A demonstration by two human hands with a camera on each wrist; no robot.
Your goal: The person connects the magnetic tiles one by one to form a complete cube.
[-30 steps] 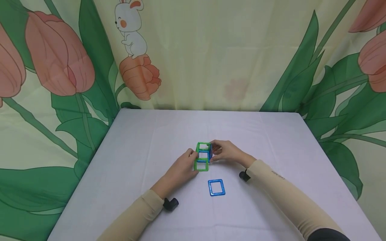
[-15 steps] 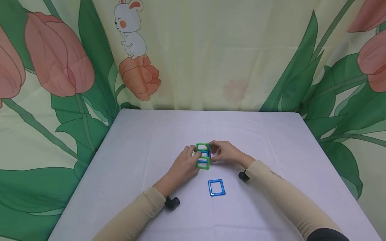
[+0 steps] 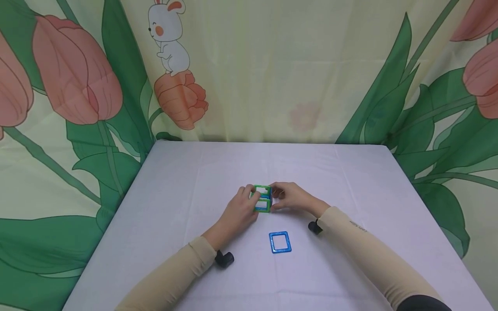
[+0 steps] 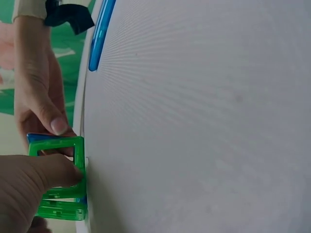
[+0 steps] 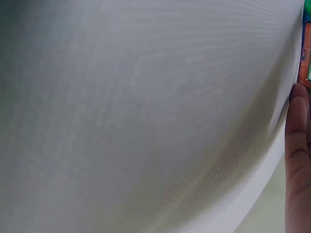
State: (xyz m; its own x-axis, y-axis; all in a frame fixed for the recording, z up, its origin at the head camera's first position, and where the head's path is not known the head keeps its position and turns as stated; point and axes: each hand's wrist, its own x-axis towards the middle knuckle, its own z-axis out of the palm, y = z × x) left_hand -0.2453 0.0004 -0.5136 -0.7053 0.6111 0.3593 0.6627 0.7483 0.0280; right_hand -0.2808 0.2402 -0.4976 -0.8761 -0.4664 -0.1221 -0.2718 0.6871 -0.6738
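Note:
Several square magnetic tiles form a small open-framed box on the table, with a green front tile (image 4: 58, 142) and blue and orange sides. My left hand (image 3: 237, 212) grips the box from the left, its thumb pressed on the front tile in the left wrist view. At the right side, my right hand (image 3: 292, 197) holds the side tile between thumb and fingers. An orange tile (image 5: 306, 36) touches those fingertips in the right wrist view. Nearer to me a loose blue magnetic tile (image 3: 270, 242) lies flat. Fingers hide the left side of the box.
A white cloth covers the table (image 3: 334, 268). Behind its far edge hangs a curtain (image 3: 264, 77) printed with tulips and a rabbit. Each wrist carries a small black camera, such as the left camera (image 3: 224, 260).
The green front tile has swung up from a lowered, forward slant to stand close against the box. My left hand has shifted slightly right and its fingers have moved over the top. The right hand hardly moved.

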